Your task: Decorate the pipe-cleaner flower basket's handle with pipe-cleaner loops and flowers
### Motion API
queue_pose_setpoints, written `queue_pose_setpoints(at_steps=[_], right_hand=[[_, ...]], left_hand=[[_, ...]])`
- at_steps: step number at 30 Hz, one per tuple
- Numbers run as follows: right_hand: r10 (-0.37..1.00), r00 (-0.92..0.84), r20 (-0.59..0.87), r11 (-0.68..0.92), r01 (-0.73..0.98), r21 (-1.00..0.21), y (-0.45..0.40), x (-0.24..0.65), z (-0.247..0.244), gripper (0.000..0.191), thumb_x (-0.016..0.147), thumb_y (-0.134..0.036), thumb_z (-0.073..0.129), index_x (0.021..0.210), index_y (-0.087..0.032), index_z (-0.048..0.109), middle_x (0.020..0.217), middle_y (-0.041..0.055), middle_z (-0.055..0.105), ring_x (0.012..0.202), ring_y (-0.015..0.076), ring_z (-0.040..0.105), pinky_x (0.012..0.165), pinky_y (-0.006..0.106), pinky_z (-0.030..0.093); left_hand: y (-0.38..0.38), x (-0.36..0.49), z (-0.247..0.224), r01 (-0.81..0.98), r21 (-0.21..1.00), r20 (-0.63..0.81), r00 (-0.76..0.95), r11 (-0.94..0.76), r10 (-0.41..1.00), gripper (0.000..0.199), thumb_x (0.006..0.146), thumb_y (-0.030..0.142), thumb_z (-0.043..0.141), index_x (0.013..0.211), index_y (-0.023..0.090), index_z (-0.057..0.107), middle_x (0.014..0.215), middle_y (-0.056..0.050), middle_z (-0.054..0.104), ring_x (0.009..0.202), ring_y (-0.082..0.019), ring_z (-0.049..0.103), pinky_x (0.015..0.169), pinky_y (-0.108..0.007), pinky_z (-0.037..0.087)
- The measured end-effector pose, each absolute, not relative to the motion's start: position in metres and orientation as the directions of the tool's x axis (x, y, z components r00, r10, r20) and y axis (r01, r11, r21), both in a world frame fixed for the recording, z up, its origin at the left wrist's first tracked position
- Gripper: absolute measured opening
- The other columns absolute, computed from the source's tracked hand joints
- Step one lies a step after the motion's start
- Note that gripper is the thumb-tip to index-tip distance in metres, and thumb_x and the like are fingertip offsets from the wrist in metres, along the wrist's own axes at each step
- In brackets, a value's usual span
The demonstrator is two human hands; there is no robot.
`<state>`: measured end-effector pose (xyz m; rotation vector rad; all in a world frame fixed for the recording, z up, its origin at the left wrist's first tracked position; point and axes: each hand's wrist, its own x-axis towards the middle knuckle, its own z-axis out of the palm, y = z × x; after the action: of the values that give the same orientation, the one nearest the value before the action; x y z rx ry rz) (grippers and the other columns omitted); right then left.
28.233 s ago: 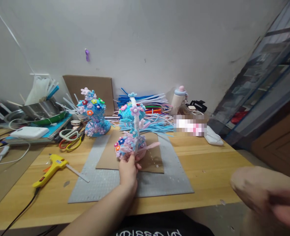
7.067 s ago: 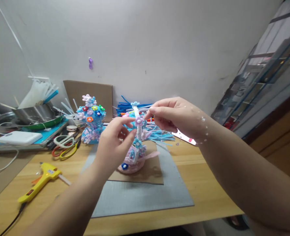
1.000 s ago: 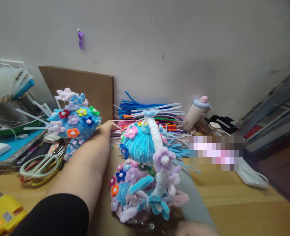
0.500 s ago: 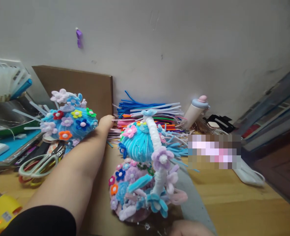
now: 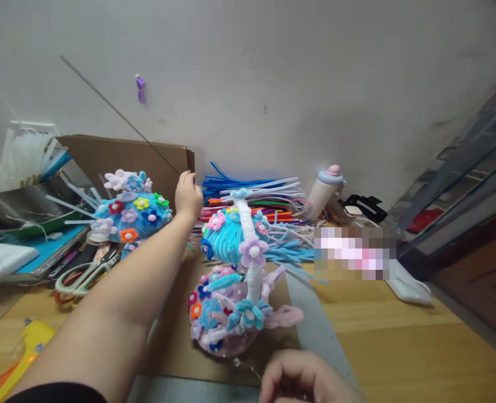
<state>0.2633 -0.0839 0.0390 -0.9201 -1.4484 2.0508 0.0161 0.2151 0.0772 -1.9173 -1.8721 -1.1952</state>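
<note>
Between the fingers of my left hand (image 5: 188,196) is a thin pipe cleaner (image 5: 117,112), slanting up and left in front of the wall. That hand is closed, reaching over the table near the pile of coloured pipe cleaners (image 5: 252,187). My right hand (image 5: 309,378) lies at the bottom edge with its fingers curled; what they hold, if anything, is hidden. A thin beaded string (image 5: 243,364) runs towards it. Just beyond stands a fuzzy flowered decoration (image 5: 227,336) with a pink base, a blue ball and a white wrapped stem (image 5: 254,274).
A second blue flowered ball (image 5: 141,215) stands left of my arm. Scissors (image 5: 82,282) and a yellow glue gun (image 5: 33,341) lie at the left. Brown cardboard (image 5: 126,157) leans on the wall. A white bottle (image 5: 326,190) and a black hair clip (image 5: 368,206) are at the back right.
My left hand has risen, and its pipe cleaner now points up and left instead of right. More of my right hand shows at the bottom. The view has shifted slightly.
</note>
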Motion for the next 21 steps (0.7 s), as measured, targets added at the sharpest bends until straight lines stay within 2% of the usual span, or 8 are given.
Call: queue_pose_setpoints(at_steps=[2,4,8,10,12,15,18,21], right_hand=[[0.69,-0.688,-0.226,-0.306,0.005,-0.952,-0.083,0.263,0.043,0.039,0.073,-0.052,0.071,0.086,-0.016,0.065,0.065,-0.0045,0.045,0.054,0.0036,0.034,0.052,0.016,0.027],[0.702,-0.676,-0.224,-0.308,-0.005,-0.951,-0.085,0.263,0.043,0.039,0.073,-0.051,0.071,0.087,-0.015,0.064,0.062,-0.0055,0.045,0.053,0.0035,0.033,0.051,0.017,0.027],[0.719,-0.648,-0.252,-0.348,-0.022,-0.937,-0.091,0.262,0.036,0.039,0.074,-0.049,0.069,0.09,-0.014,0.062,0.059,-0.0055,0.048,0.05,0.0035,0.037,0.048,0.016,0.026],[0.721,-0.639,-0.27,-0.371,-0.027,-0.928,-0.093,0.262,0.033,0.039,0.074,-0.049,0.069,0.091,-0.015,0.063,0.058,-0.0056,0.048,0.048,0.0038,0.037,0.045,0.017,0.024],[0.734,-0.623,-0.269,-0.375,-0.042,-0.926,-0.095,0.262,0.031,0.037,0.074,-0.047,0.069,0.091,-0.015,0.063,0.06,-0.0049,0.05,0.048,0.0044,0.039,0.045,0.017,0.026],[0.743,-0.619,-0.254,-0.36,-0.05,-0.932,-0.096,0.261,0.033,0.028,0.074,-0.039,0.067,0.088,-0.016,0.062,0.06,-0.0043,0.053,0.047,0.0045,0.04,0.045,0.017,0.027],[0.736,-0.62,-0.271,-0.357,-0.016,-0.934,-0.098,0.26,0.035,0.02,0.073,-0.03,0.063,0.087,-0.016,0.063,0.057,-0.0046,0.055,0.041,0.0036,0.036,0.041,0.018,0.025],[0.75,-0.6,-0.28,-0.35,0.0,-0.937,-0.096,0.256,0.034,0.021,0.069,-0.028,0.06,0.086,-0.015,0.062,0.055,-0.0048,0.055,0.038,0.0037,0.035,0.039,0.018,0.025]], left_hand=[[0.207,0.029,0.096,0.894,0.376,0.738,-0.13,-0.244,0.662,0.046,0.092,0.017,0.034,0.137,0.012,0.041,0.153,-0.012,0.032,0.145,-0.021,0.022,0.12,-0.036,0.017],[0.199,0.038,0.119,0.866,0.342,0.832,-0.099,-0.364,0.546,0.051,0.089,0.016,0.039,0.14,0.012,0.037,0.156,-0.011,0.026,0.147,-0.021,0.013,0.121,-0.04,0.01],[0.179,0.043,0.179,0.799,0.256,0.916,-0.02,-0.544,0.401,0.063,0.079,0.002,0.043,0.141,0.007,0.034,0.156,-0.008,0.027,0.146,-0.018,0.016,0.121,-0.041,0.01],[0.161,0.045,0.21,0.754,0.233,0.932,0.006,-0.615,0.362,0.063,0.076,0.001,0.049,0.137,0.011,0.039,0.152,-0.002,0.035,0.143,-0.015,0.023,0.12,-0.039,0.015],[0.134,0.052,0.235,0.74,0.205,0.941,0.031,-0.64,0.337,0.058,0.074,0.001,0.054,0.13,0.016,0.048,0.142,0.001,0.049,0.134,-0.013,0.037,0.116,-0.035,0.026],[0.08,0.073,0.259,0.756,0.092,0.959,0.109,-0.648,0.263,0.037,0.075,-0.001,0.052,0.105,0.017,0.062,0.106,0.001,0.068,0.103,-0.011,0.057,0.097,-0.027,0.044],[0.026,0.098,0.265,0.731,-0.038,0.942,0.253,-0.682,0.219,0.026,0.078,0.002,0.05,0.095,0.017,0.063,0.089,0.002,0.065,0.091,-0.011,0.058,0.09,-0.027,0.046],[-0.013,0.12,0.26,0.623,-0.024,0.887,0.373,-0.782,0.27,0.031,0.076,0.001,0.048,0.097,0.017,0.062,0.086,0.003,0.064,0.085,-0.012,0.061,0.087,-0.03,0.048]])
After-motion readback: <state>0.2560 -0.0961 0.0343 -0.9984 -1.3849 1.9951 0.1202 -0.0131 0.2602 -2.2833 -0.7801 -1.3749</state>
